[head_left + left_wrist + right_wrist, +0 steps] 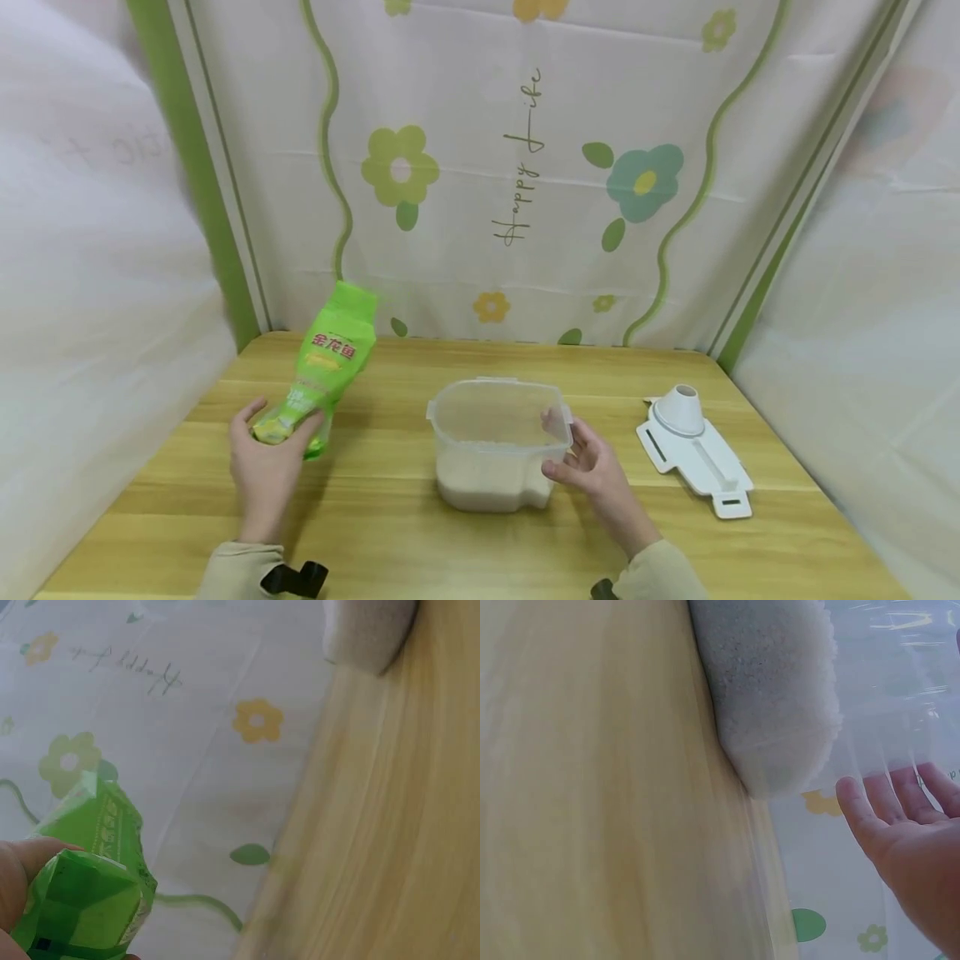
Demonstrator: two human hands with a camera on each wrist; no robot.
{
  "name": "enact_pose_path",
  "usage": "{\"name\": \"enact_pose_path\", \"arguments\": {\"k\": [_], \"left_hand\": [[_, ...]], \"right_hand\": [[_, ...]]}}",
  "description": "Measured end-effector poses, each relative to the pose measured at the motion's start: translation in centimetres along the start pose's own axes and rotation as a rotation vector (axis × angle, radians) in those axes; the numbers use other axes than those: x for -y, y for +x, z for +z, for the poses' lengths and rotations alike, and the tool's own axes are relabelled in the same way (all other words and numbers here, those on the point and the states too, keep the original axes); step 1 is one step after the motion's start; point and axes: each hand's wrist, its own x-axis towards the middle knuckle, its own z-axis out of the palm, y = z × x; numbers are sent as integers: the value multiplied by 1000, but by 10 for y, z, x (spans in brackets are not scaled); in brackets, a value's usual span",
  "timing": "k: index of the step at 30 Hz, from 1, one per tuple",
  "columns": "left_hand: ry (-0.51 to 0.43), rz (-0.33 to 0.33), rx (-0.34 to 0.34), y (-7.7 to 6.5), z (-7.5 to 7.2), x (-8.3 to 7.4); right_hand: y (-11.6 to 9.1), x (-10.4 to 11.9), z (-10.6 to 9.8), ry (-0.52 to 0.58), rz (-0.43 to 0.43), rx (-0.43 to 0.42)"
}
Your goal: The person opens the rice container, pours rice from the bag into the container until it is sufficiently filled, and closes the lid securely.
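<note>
My left hand (266, 467) grips the lower end of a bright green plastic bag (330, 358) with red lettering. The bag leans up and to the right over the table's left side, and its crumpled green end (90, 907) faces the left wrist camera. At the middle of the table stands a lidless clear plastic container (495, 442), its lower part filled with white rice-like grains (772, 690). My right hand (592, 467) holds the container's right end, thumb on the near side and fingers around the far side. In the right wrist view the fingertips (847, 787) lie against the clear wall.
On the table's right lies a white lid (705, 458) with a cone-shaped spout (681, 408) pointing up. The wood-grain table (375, 533) ends at a flower-printed curtain (465, 275) behind, and white fabric walls (97, 275) stand at both sides.
</note>
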Motion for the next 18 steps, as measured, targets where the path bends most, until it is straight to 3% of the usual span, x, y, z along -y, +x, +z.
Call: {"name": "enact_pose_path", "arguments": {"k": [7,14,18], "left_hand": [[19,-56,-2,10,-5,11],[70,-162,-24,16,-8,22],[106,-159,-6,18,-7,24]], "right_hand": [[2,0,-1,4,3,-5],[2,-3,-1,-1,-8,4],[1,-2,-1,-3,-4,-2]]}}
